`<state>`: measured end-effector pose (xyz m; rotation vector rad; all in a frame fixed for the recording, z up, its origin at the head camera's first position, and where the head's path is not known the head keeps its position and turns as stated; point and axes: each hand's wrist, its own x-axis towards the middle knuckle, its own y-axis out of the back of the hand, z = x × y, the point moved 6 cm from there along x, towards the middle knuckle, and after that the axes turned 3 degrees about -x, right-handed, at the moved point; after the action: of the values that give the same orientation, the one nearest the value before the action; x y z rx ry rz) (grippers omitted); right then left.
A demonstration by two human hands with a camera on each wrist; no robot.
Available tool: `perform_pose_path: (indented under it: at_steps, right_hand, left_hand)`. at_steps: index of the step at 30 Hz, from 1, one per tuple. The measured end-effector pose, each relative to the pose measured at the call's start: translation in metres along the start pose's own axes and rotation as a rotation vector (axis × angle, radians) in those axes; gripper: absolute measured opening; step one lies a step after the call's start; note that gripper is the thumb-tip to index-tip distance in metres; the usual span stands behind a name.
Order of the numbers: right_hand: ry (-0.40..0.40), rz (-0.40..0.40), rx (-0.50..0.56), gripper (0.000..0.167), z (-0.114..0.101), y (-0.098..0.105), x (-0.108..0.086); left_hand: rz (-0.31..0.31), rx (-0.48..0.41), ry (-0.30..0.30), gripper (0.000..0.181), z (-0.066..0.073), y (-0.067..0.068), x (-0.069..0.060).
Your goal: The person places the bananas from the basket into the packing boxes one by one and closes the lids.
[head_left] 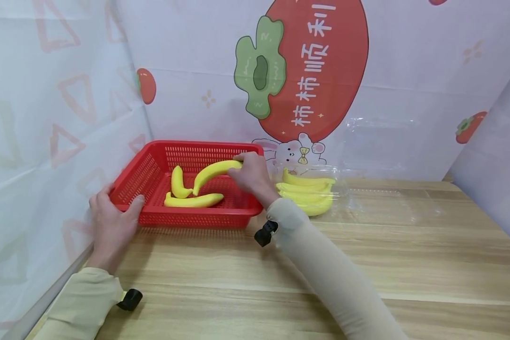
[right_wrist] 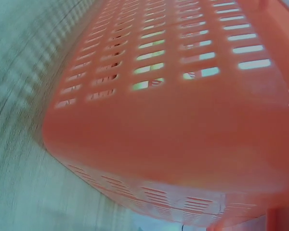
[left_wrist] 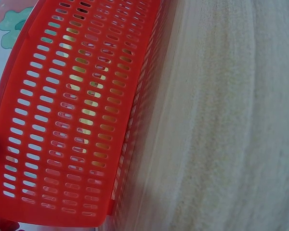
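Observation:
A red plastic basket [head_left: 199, 220] with slotted walls stands on the table, and my left hand [head_left: 114, 224] grips its front left corner, thumb over the rim. My right hand [head_left: 253, 174] reaches over the basket's right side and pinches a yellow banana [head_left: 214, 171] by one end. That banana slants down to the left, its lower tip close to two other bananas in the basket: a short upright one [head_left: 178, 182] and one lying flat [head_left: 195, 201]. Both wrist views show mainly the basket's outer walls [left_wrist: 62, 120], with hints of yellow through the slots.
Right of the basket, several bananas [head_left: 308, 196] lie in a clear plastic container [head_left: 342, 186] whose transparent lid [head_left: 380, 146] stands raised behind. A printed cloth [head_left: 199, 38] hangs at the back and a pale one [head_left: 46, 141] along the left. The wooden table [head_left: 221, 278] extends forward and right.

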<state>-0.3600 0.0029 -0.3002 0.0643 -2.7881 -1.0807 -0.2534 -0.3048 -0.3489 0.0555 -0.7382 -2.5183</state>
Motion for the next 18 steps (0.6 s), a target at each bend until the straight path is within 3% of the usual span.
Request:
perform_pose_path:
  at_steps: [7, 14, 18]
  right_hand:
    - [-0.027, 0.029, 0.063, 0.05, 0.002, 0.003, -0.002]
    - [-0.04, 0.107, 0.135, 0.05, 0.008, 0.011, -0.006]
    - [-0.047, 0.099, 0.187, 0.048, 0.011, 0.011, -0.009]
  left_hand:
    - [-0.006, -0.001, 0.005, 0.089, 0.001, 0.0, 0.0]
    - [-0.001, 0.003, -0.009, 0.089, 0.001, -0.001, 0.0]
    - [0.005, 0.0, -0.006, 0.089, 0.0, 0.0, 0.001]
